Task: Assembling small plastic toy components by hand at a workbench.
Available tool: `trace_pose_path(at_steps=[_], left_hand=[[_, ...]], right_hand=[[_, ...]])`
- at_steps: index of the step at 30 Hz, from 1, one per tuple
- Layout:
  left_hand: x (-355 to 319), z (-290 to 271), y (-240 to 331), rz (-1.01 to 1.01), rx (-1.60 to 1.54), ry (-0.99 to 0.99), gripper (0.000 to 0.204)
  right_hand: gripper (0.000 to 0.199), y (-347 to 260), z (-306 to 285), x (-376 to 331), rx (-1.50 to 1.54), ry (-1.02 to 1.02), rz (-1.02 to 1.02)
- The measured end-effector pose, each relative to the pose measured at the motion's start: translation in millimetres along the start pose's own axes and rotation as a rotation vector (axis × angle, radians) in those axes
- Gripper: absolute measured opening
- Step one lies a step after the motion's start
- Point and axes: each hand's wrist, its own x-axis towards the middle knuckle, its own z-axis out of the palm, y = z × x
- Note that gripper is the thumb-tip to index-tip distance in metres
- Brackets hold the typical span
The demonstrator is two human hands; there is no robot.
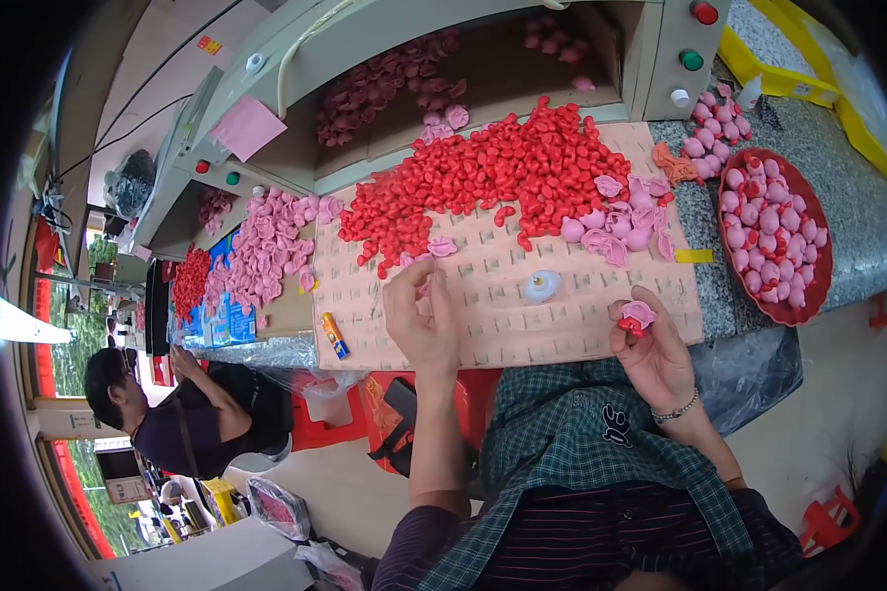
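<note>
My left hand point(421, 315) is over the mat at the near edge of the red pile, its fingers curled around a soft pink piece point(424, 289) that they partly hide. Just past the fingertips lies a ruffled pink piece point(443, 246). In my right hand point(666, 360), at the mat's right front, the thumb and fingers grip a pink-and-red piece point(638, 315), its pink folded side up and its red part below. A small whitish oval object point(541, 287) with a brass-coloured tip rests between my hands.
Small red rounded pieces point(503, 163) are heaped across the back of the mat point(493, 335). Pink pieces point(623, 222) lie at their right. A red bowl point(826, 286) holds pink-and-red pieces. An orange-and-blue tube point(334, 335) lies left. Another person point(182, 414) works further left.
</note>
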Motion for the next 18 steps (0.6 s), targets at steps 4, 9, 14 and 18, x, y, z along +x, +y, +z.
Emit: trace_pose_path(at_steps=[4,9,14,18], left_hand=[[22.3,37.8,-1.2,0.201,-0.074,-0.141,0.017],[37.0,75.1,-4.9,0.329,0.092,-0.199,0.018],[33.2,66.6,-1.0,0.385,0.200,-0.268,0.013],[8.3,47.0,8.5,0.320,0.239,-0.282,0.020]], right_hand=[[0.043,-2.5,-5.1,0.6,0.009,-0.123,0.029],[0.044,-3.1,-2.9,-3.3,0.010,-0.095,0.048],[0.047,-4.2,-2.6,0.1,-0.016,-0.104,0.034],[0.049,-7.1,-3.4,1.3,-0.068,-0.063,0.028]])
